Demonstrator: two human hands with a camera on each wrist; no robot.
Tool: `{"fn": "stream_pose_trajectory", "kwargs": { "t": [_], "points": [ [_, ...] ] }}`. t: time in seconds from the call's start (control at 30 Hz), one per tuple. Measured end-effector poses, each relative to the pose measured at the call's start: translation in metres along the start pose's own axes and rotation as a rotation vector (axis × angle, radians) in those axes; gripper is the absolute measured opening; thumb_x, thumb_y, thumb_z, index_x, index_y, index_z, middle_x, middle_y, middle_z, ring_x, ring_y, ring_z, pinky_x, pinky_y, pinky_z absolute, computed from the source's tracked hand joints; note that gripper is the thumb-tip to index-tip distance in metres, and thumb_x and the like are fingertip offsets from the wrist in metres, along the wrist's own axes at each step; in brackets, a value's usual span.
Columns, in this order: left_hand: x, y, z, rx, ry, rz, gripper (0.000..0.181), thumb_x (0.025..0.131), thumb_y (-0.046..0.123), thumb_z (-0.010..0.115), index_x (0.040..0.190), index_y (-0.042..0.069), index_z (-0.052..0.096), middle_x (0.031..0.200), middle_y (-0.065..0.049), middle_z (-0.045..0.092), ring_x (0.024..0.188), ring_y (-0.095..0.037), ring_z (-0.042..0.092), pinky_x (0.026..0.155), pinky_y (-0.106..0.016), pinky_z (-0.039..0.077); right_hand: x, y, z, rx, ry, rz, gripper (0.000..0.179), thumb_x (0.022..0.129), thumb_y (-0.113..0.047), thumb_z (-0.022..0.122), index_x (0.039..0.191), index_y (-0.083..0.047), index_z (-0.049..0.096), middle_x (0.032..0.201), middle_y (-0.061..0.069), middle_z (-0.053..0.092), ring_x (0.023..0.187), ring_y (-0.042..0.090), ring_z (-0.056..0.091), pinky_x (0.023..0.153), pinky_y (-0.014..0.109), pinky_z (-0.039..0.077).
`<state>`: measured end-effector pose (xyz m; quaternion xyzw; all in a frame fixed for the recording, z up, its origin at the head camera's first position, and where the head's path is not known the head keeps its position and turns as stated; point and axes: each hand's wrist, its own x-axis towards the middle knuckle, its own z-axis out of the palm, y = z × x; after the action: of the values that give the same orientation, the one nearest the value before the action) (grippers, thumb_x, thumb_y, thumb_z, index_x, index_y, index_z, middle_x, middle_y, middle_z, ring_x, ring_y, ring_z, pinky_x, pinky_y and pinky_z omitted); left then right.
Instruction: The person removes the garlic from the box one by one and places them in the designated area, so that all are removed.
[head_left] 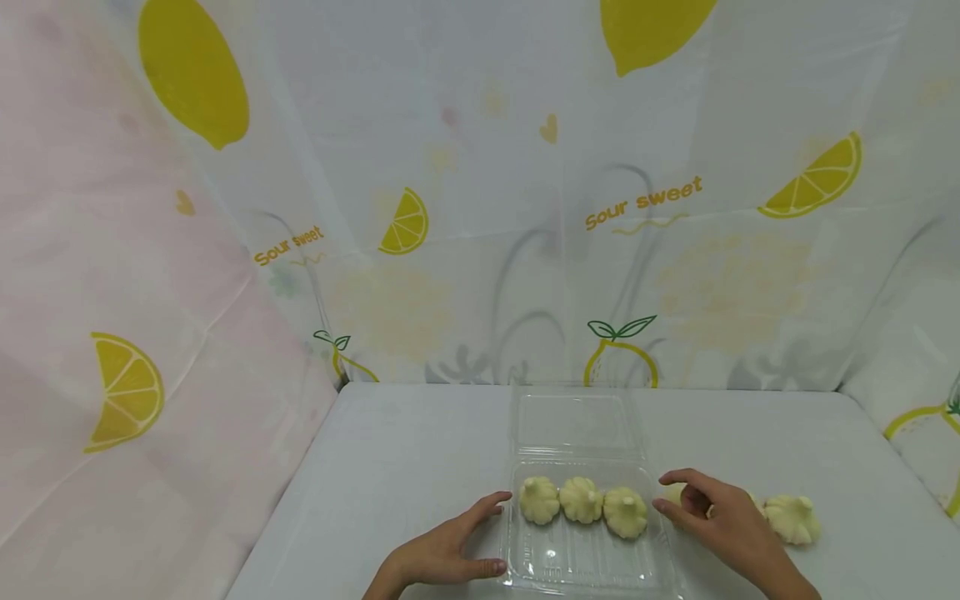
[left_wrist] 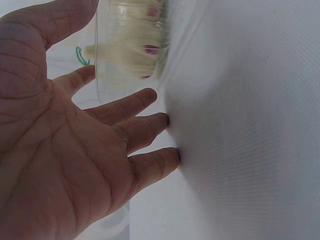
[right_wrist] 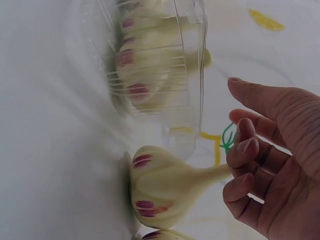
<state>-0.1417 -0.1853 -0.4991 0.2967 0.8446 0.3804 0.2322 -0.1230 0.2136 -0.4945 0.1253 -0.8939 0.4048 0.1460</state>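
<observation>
A clear plastic clamshell box lies with its lid folded back. Three pale garlic bulbs sit in a row inside it, stems up. Beside the box's left wall is my left hand, fingers spread and holding nothing; its thumb and forefinger are close to the rim, and I cannot tell whether they touch. My right hand hovers off the right side, fingers loosely bent around nothing. More garlic bulbs stand on the table under and beyond it, one at the right and a purple-marked one near the box.
A white cloth covers the table. Behind it and at both sides hang pale curtains printed with lemons and lettering. The raised lid reaches toward the table's back edge.
</observation>
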Motion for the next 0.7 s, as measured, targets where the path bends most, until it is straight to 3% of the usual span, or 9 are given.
{"fn": "stream_pose_trajectory", "kwargs": {
  "t": [0.7],
  "points": [
    [0.000,0.001,0.000,-0.005,0.001,-0.018,0.078,0.092,0.048,0.067,0.154,0.036,0.021,0.147,-0.012,0.044,0.138,-0.029,0.037,0.108,-0.051,0.033,0.004,-0.012,0.018,0.012,-0.048,-0.031,0.020,0.082,-0.027,0.082,0.096,-0.023,0.069,0.063,-0.018,0.041,0.052,-0.002,0.038,0.050,0.022,0.036]
  ]
}}
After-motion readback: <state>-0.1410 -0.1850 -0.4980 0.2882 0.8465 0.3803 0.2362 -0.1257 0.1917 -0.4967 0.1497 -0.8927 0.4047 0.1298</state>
